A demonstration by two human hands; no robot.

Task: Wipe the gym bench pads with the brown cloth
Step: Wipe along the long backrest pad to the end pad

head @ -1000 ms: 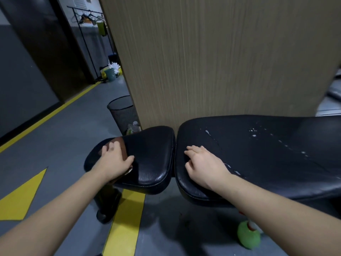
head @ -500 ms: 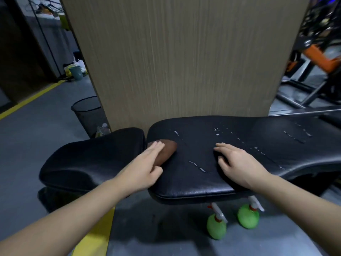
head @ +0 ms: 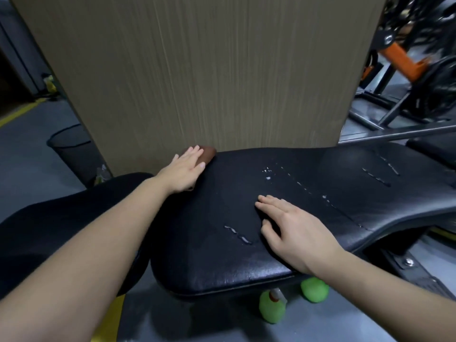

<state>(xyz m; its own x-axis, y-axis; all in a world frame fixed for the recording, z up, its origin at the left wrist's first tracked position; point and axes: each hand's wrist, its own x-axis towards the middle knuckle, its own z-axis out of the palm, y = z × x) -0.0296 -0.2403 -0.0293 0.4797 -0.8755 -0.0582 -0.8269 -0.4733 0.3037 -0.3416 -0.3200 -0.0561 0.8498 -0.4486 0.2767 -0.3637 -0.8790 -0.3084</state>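
Observation:
A long black back pad (head: 308, 193) fills the middle and right, with streaks of liquid across it. The smaller black seat pad (head: 61, 218) lies to its left. My left hand (head: 183, 170) presses flat on the brown cloth (head: 207, 154) at the back pad's far left corner, next to the wooden panel. Only the cloth's far end shows past my fingers. My right hand (head: 293, 233) rests palm down on the back pad near its front edge, fingers spread, holding nothing.
A tall wood-grain panel (head: 197, 70) stands right behind the bench. Two green spray bottles (head: 272, 308) stand on the floor under the pad's front edge. A black mesh bin (head: 71, 149) is at the left, and orange and black gym machines (head: 407, 60) at the right.
My left hand has carried the cloth from the seat pad across the gap and up to the back pad's far corner. My view has swung to the right. My right hand has stayed flat on the pad.

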